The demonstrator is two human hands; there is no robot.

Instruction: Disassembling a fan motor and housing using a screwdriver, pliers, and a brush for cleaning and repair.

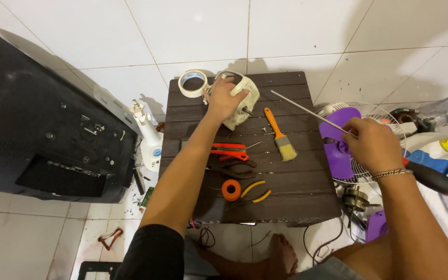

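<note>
On the dark tabletop (286, 197), the left hand (224, 98) clamps the cream motor housing (242, 101) near the back edge. The right hand (372, 145) pinches a thin metal rod (307, 110); swung carelessly, its tip could knock the paintbrush (281, 137) off.

dark slatted tabletop (291, 192) on a white tiled floor (105, 52)

on it lie a roll of masking tape (192, 83), a cream motor housing (240, 101), an orange-handled brush (280, 135), red-handled pliers (229, 152), dark-handled pliers (237, 170), an orange tape roll (231, 190) and yellow-handled pliers (256, 191).
</note>
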